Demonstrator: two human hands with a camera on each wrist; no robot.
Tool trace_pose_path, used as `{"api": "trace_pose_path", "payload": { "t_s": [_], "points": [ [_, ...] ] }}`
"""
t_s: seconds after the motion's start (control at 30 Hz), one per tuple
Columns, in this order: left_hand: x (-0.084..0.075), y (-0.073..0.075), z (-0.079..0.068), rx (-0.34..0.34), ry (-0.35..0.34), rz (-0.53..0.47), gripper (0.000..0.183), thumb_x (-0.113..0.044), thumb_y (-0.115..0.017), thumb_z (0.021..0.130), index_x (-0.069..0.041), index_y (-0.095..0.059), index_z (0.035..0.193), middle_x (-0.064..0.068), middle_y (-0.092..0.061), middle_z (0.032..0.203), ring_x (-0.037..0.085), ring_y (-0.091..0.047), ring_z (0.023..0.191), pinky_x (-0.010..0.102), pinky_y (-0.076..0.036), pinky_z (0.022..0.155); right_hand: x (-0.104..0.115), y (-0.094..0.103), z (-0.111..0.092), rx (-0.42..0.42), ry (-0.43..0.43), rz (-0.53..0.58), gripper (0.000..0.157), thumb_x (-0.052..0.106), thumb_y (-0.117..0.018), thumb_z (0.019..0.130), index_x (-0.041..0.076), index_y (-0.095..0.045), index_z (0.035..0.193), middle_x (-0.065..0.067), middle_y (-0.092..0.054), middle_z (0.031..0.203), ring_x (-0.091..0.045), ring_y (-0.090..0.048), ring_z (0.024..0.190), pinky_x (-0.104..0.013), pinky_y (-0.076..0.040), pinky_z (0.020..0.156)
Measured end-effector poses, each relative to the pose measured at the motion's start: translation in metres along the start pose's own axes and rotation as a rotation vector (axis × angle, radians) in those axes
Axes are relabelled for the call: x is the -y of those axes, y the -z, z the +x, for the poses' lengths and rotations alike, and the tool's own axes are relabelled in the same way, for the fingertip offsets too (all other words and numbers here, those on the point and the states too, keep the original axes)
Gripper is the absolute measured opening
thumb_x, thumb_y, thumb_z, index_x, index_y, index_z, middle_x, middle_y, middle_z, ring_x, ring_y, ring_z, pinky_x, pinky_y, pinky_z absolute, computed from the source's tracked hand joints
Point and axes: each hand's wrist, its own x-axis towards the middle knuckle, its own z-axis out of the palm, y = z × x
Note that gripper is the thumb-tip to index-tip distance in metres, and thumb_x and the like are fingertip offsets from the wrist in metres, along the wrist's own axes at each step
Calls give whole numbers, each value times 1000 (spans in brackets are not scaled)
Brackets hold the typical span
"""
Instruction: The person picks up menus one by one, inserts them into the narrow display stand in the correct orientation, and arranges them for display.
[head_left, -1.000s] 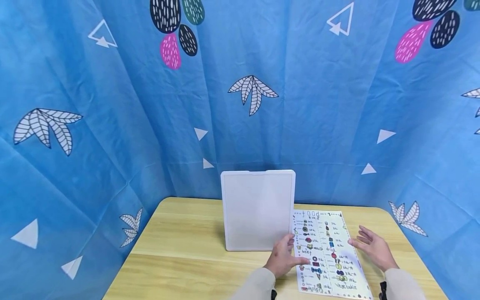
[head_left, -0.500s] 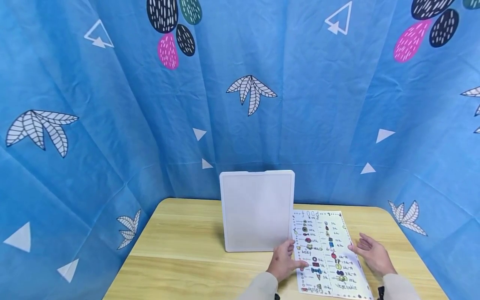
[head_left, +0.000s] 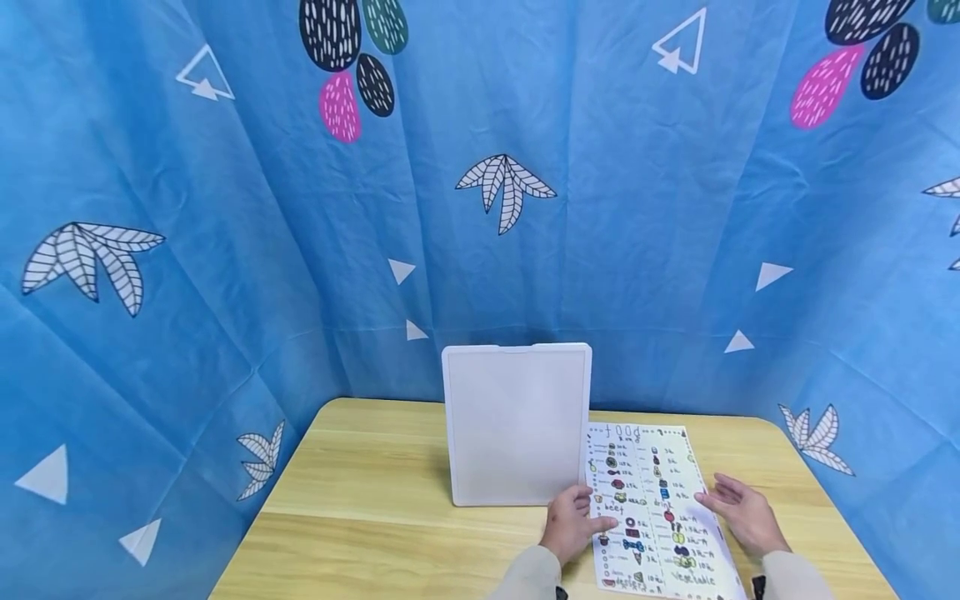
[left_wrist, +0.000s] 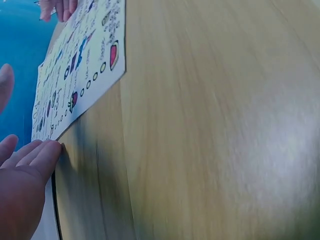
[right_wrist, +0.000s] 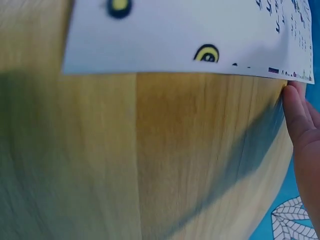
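Observation:
A white sheet (head_left: 652, 575) with a hand-drawn "food" list, small coloured pictures and prices lies on the table, to the right of a white framed board (head_left: 517, 425). My left hand (head_left: 567, 527) is at the sheet's left edge, thumb spread towards the paper and fingers extended near the board's lower right corner. On the other side, my right hand (head_left: 746, 512) is at the right edge with relaxed fingers. In the right wrist view its fingertips (right_wrist: 291, 95) meet the sheet's edge (right_wrist: 240, 70); I cannot tell whether they press on it.
The light wooden table (head_left: 360, 508) has rounded back corners. Behind it and on both sides hangs a blue patterned cloth (head_left: 480, 283). The white board stands near the table's back.
Both hands have shifted slightly towards me along the sheet's edges. The sheet and the white board have stayed in place.

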Motion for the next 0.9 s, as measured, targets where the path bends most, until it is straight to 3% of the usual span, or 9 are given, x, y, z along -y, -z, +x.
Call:
{"api": "trace_pose_path", "payload": {
  "t_s": [0.1, 0.17, 0.27, 0.37, 0.6, 0.7, 0.9],
  "points": [
    [1, -2, 1, -31, 6, -48, 54, -6, -90, 67, 1, -67, 115, 16, -70, 107, 31, -69, 102, 37, -58, 87, -3, 0, 1, -27, -11, 15, 86, 38, -70, 94, -20, -31, 143, -41, -38, 141, -55, -44, 128, -53, -49, 99],
    [2, -4, 1, -47, 0, -79, 50, -4, -89, 69, 2, -67, 113, 14, -70, 103, 29, -69, 98, 35, -58, 86, -5, 0, 1, -60, -25, 39, 78, 32, -71, 94, -19, -36, 141, -39, -48, 135, -50, -55, 119, -43, -56, 91],
    [3, -5, 1, -67, -2, -100, 42, -3, -86, 72, 2, -68, 109, 8, -70, 98, 22, -69, 92, 31, -58, 82, -6, 1, 1, -107, -59, 81, 66, 22, -72, 93, -17, -44, 138, -30, -65, 114, -34, -69, 95, -29, -58, 72],
    [1, -7, 2, -94, 12, -102, 37, 0, -84, 74, 1, -69, 107, 5, -69, 94, 15, -68, 85, 27, -58, 79, -6, 2, 1, -133, -93, 135, 60, 18, -73, 92, -17, -48, 133, -14, -72, 94, -16, -68, 77, -22, -53, 58],
    [-4, -8, 3, -160, 66, -144, 32, 11, -80, 71, 2, -67, 100, 3, -67, 82, 10, -64, 72, 24, -58, 65, -3, 3, -3, -125, -147, 245, 57, 20, -73, 93, -15, -50, 132, -8, -73, 91, -16, -68, 76, -25, -55, 58],
    [-6, -8, 2, -150, 95, -153, 28, 13, -79, 72, 2, -67, 95, 3, -66, 74, 12, -65, 66, 24, -59, 58, -1, 5, -3, -153, -161, 280, 58, 21, -74, 93, -14, -51, 133, -7, -73, 91, -13, -68, 75, -24, -55, 58],
    [-11, -6, -2, -125, 138, -79, 17, 7, -81, 74, -5, -69, 77, 0, -65, 68, 12, -66, 60, 25, -58, 53, 3, 8, -5, -214, -180, 358, 60, 22, -75, 92, -12, -51, 135, -1, -73, 89, -3, -65, 72, -23, -57, 61]
  ]
}}
